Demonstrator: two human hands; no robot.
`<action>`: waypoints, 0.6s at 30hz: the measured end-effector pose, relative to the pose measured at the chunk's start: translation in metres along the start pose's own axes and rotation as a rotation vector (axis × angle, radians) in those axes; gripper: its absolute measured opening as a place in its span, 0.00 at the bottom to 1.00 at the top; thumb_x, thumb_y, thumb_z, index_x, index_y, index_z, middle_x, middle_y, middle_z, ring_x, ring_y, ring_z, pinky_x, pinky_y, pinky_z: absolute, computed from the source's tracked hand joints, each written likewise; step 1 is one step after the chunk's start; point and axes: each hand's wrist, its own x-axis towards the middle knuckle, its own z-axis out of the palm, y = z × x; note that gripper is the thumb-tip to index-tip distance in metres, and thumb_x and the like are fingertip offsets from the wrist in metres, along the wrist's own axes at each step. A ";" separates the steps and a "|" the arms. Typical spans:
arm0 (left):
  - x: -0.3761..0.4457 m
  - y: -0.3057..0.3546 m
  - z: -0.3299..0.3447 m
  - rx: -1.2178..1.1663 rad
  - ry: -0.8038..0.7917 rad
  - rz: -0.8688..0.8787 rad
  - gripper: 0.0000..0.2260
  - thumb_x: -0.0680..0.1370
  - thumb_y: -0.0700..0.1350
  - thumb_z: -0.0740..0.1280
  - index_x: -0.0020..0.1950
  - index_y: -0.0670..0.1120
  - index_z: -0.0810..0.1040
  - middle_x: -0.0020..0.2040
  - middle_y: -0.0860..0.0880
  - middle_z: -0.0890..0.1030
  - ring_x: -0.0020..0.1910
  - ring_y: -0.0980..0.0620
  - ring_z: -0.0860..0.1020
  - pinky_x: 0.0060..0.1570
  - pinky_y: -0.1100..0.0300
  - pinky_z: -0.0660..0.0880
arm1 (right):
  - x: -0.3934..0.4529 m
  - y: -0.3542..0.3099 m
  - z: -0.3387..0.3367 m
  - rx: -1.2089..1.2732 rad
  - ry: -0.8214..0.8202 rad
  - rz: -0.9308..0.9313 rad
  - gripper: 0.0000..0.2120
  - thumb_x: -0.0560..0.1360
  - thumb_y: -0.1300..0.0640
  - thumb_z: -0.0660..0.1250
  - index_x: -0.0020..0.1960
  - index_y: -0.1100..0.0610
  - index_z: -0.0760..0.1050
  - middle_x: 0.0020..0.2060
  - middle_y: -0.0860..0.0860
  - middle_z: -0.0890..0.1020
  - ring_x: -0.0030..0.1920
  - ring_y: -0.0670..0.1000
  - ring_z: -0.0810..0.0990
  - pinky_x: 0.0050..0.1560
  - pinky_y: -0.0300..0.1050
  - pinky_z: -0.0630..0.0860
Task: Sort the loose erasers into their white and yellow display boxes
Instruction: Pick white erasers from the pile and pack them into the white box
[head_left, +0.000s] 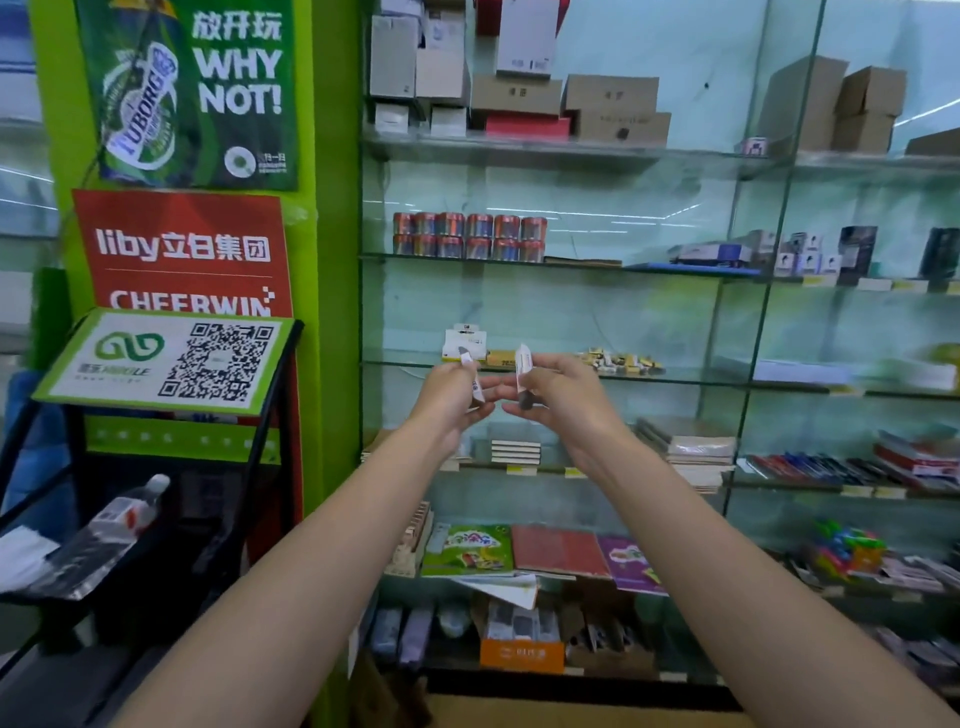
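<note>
Both my hands are raised in front of a glass shelf. My left hand (451, 397) grips a white-sleeved eraser (474, 378) with a grey tip. My right hand (558, 396) holds a second eraser (522, 370), white and red sleeve up, dark end down. Behind them on the shelf stands a white display box (466, 340) with a yellow front strip, and right next to it a yellow box (502, 357). Several loose erasers (621, 361) lie in a row on the glass to the right.
The glass shelf (701, 382) runs left to right at hand height. Stacked tins (470, 236) sit one shelf up, notebooks (685, 441) and pens (810, 467) one shelf down. A black rack with a QR sign (166, 361) stands at the left beside a green pillar (332, 291).
</note>
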 end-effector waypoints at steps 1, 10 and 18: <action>0.011 0.000 -0.005 0.012 -0.007 -0.006 0.12 0.82 0.39 0.51 0.51 0.41 0.74 0.36 0.46 0.83 0.29 0.56 0.79 0.36 0.64 0.73 | 0.007 0.002 0.003 0.004 0.012 -0.003 0.13 0.75 0.72 0.55 0.41 0.59 0.75 0.39 0.59 0.81 0.40 0.55 0.79 0.50 0.48 0.79; 0.097 0.002 -0.038 0.097 0.008 0.003 0.08 0.82 0.39 0.53 0.53 0.43 0.72 0.38 0.48 0.76 0.27 0.56 0.77 0.30 0.66 0.75 | 0.081 0.018 0.036 0.121 0.106 0.018 0.11 0.74 0.72 0.59 0.56 0.65 0.70 0.41 0.59 0.79 0.40 0.55 0.80 0.38 0.41 0.82; 0.165 -0.013 -0.046 0.076 0.011 -0.019 0.08 0.81 0.40 0.55 0.54 0.41 0.73 0.41 0.43 0.77 0.32 0.53 0.74 0.24 0.67 0.74 | 0.139 0.046 0.041 0.085 0.082 0.019 0.11 0.74 0.72 0.55 0.42 0.61 0.73 0.38 0.57 0.79 0.37 0.53 0.80 0.44 0.45 0.80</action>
